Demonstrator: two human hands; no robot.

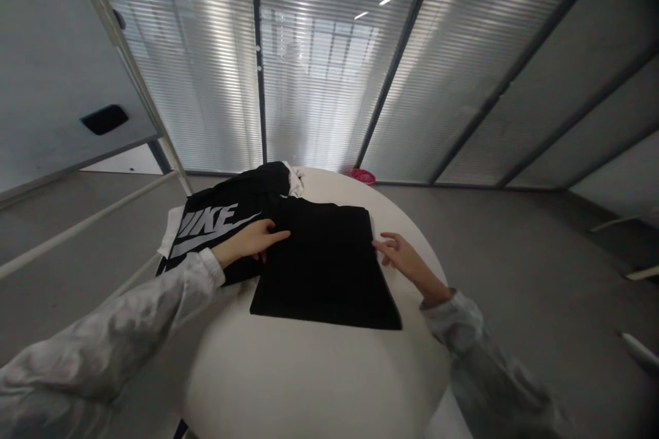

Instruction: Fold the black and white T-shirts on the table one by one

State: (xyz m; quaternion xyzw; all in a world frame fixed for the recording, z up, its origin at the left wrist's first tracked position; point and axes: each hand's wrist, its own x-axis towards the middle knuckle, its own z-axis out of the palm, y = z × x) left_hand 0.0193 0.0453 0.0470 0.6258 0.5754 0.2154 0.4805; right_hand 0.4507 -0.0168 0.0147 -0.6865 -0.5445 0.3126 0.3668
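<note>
A folded black cloth garment (327, 267) lies flat in a near-rectangular shape on a round white table (314, 377). My left hand (252, 239) rests at its left edge, fingers apart, with one finger stretched over the cloth. Beneath and beside that hand is a black garment with grey NIKE lettering (209, 219) and white parts at its ends. My right hand (401, 257) is at the right edge of the folded garment, fingers loosely bent and apart, the tips touching or almost touching the edge.
A pink basket (363, 176) shows behind the table's far edge. To the left stands a whiteboard (46, 62) on a pale metal frame, with a black eraser-like object (104, 120) on it. A ribbed glass partition (319, 68) with dark posts runs across the back.
</note>
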